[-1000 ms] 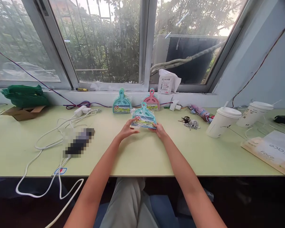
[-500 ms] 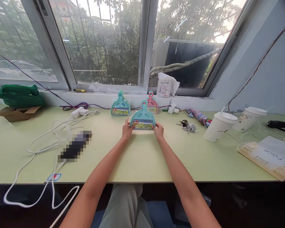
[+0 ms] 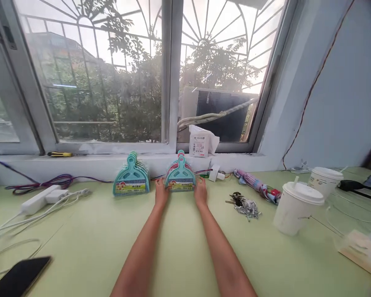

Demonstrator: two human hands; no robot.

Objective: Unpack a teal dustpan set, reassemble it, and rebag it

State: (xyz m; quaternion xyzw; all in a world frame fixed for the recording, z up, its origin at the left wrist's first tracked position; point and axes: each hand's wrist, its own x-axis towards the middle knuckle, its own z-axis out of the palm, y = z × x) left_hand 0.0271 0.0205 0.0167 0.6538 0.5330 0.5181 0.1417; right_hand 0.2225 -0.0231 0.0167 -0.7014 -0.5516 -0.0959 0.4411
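Note:
A packaged teal dustpan-and-brush set (image 3: 181, 177) stands upright near the window wall, in front of pink ones whose edges show behind it. My left hand (image 3: 161, 193) grips its lower left edge, and my right hand (image 3: 200, 192) grips its lower right edge. To the left of my left hand, a row of similar teal sets (image 3: 131, 178) leans against the wall, the front one with a yellow-green label.
A power strip (image 3: 40, 199) with white cables and a phone (image 3: 20, 276) lie at left. Keys (image 3: 243, 205), a folded umbrella (image 3: 256, 185) and two white cups (image 3: 297, 206) (image 3: 324, 180) are at right. A white packet (image 3: 200, 142) sits on the sill.
Both hands have moved forward with the teal set, which now stands against the pink ones. The head view has shifted closer to the window and tilted up.

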